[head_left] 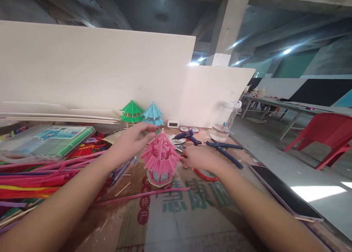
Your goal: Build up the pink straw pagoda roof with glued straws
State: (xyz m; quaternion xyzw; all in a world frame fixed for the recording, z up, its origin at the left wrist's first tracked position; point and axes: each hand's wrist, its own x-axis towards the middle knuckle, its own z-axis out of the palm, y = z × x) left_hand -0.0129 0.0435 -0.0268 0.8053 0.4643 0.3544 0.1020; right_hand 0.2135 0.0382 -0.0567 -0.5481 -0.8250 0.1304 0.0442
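A small pink pagoda model [161,156], its two tiers of roof covered in fuzzy pipe-cleaner strips, stands upright before me. My left hand [136,139] is at its upper left, thumb and fingers stretched out and apart, close to the peak. My right hand [200,158] is closed at the pagoda's right side, fingertips by the lower roof edge; what they hold, if anything, is hidden. Red-handled scissors [205,176] lie partly under that hand. A loose pink pipe cleaner [170,190] lies in front of the pagoda's base.
Behind stand green [132,112] and blue [153,113] pagoda models, a small digital clock [173,124] and a glue gun [188,136]. To the right are pliers [225,149], a water jug [223,123] and a phone [286,191]. Pipe cleaners [38,178] and a plastic case [46,142] crowd the left.
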